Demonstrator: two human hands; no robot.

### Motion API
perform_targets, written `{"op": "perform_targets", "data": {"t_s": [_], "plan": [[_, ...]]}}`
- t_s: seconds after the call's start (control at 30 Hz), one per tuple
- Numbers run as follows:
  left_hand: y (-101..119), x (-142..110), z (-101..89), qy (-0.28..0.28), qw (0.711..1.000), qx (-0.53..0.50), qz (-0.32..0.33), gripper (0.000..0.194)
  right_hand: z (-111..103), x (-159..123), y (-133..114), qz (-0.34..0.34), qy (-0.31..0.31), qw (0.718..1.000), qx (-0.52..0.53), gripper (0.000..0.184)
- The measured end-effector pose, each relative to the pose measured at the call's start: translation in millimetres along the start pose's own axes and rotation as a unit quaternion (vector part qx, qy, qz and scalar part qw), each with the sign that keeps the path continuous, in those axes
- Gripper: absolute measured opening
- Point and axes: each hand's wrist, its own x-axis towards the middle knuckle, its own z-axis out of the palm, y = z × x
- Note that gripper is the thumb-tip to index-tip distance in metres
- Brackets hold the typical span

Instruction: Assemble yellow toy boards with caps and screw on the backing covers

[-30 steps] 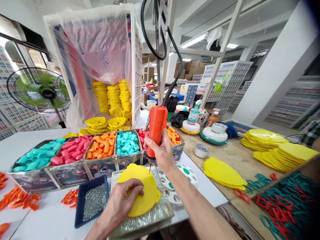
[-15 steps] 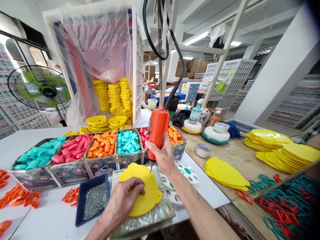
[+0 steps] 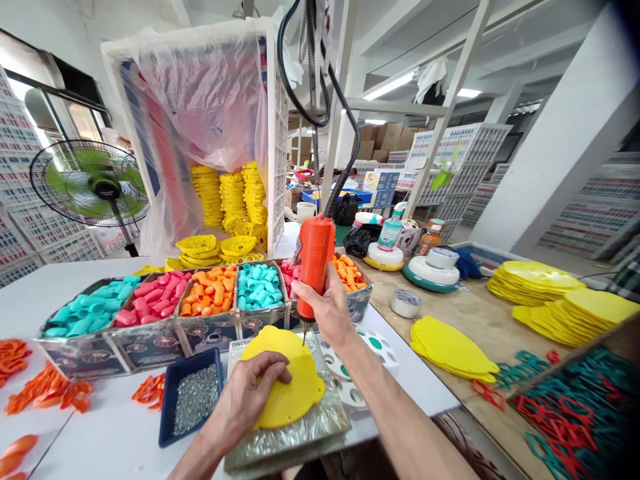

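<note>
From my remote view: right hand [image 3: 329,307] grasping an upright orange power screwdriver [image 3: 315,250], its bit [image 3: 304,333] at the far-right edge of the yellow plate [image 3: 296,387], below-left; left hand [image 3: 251,388] (whether pinching anything, I cannot tell) resting on the plate; beneath, a plastic-wrapped packet [image 3: 323,423].

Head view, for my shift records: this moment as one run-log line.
left hand: on plate | right hand: gripping driver | bit: at plate's edge | tray: left of plate

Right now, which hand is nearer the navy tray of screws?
Left hand, just right of the navy tray; the right hand is farther right, gripping the electric screwdriver.
</note>
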Motion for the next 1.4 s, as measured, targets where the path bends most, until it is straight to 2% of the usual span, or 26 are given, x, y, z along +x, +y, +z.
{"op": "perform_targets", "data": {"t_s": [0.2,0.33,0.57,0.93,1.17,1.4], "plan": [[-1,-1,0.1,-0.004,0.998,-0.058,-0.013,0.021,19,3,-37,-0.004,-0.007,0.998,0.065,0.035],[-5,-3,2.6,0.01,0.996,-0.092,-0.018,0.022,27,-4,-46,0.008,-0.03,0.996,0.088,0.033],[-5,-6,1.9,0.0,0.991,-0.13,-0.015,0.024,34,-13,-45,0.022,-0.037,0.992,0.118,0.031],[-12,-2,4.5,0.007,0.98,-0.197,-0.019,0.025,32,-12,-40,0.018,-0.043,0.99,0.13,0.033],[-14,-1,7.4,0.017,0.985,-0.167,-0.032,0.023,32,-13,-39,0.009,-0.048,0.99,0.129,0.033],[-10,-1,5.5,-0.003,0.99,-0.14,-0.022,0.018,35,-14,-34,0.0,-0.054,0.991,0.122,0.03]]}}
